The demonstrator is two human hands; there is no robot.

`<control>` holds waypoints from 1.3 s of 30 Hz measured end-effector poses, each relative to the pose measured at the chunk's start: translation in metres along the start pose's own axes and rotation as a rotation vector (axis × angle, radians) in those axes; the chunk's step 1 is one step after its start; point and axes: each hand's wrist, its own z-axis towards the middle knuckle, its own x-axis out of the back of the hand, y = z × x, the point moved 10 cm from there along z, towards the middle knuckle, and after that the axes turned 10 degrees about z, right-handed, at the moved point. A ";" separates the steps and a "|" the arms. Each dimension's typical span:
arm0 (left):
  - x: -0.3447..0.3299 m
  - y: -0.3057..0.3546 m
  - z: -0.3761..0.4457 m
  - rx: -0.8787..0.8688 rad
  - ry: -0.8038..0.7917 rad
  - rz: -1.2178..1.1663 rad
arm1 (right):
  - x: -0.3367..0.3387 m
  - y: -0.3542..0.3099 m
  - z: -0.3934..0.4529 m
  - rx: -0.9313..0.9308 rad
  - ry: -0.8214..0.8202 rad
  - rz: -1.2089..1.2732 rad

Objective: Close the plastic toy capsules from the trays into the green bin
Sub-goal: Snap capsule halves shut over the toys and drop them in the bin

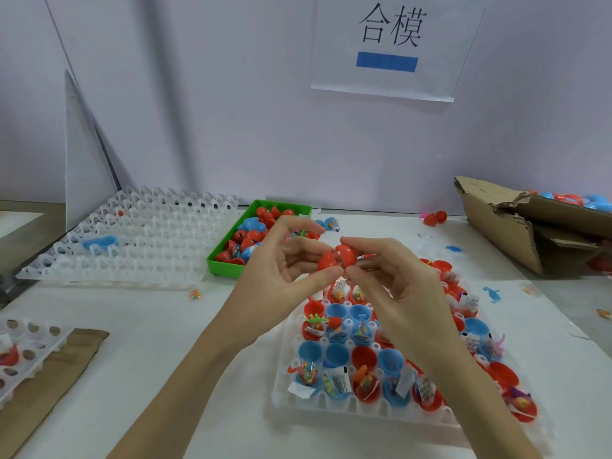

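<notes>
Left hand (284,260) and right hand (394,273) pinch red capsule (336,258) above filled tray (331,404); halves ajar. Green bin (225,265) behind tray, partly hidden by left fingers.

Single head view, close above the worktop (165,342), facing forward and down toward the wall (231,127) at 12 o'clock.

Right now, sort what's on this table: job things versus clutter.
Job: red capsule pinched by left hand and right hand; filled tray; green bin.
Lying about: empty trays; torn cardboard box; blue toy dinosaur.
</notes>
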 end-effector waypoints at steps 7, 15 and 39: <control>0.004 -0.002 -0.001 0.030 0.079 0.005 | 0.001 -0.006 0.001 0.038 0.028 -0.071; 0.001 0.002 -0.003 0.018 0.070 -0.004 | 0.004 -0.009 -0.001 0.057 0.090 -0.111; -0.021 -0.015 -0.022 0.185 0.304 -0.131 | -0.014 -0.009 -0.015 0.024 0.113 -0.329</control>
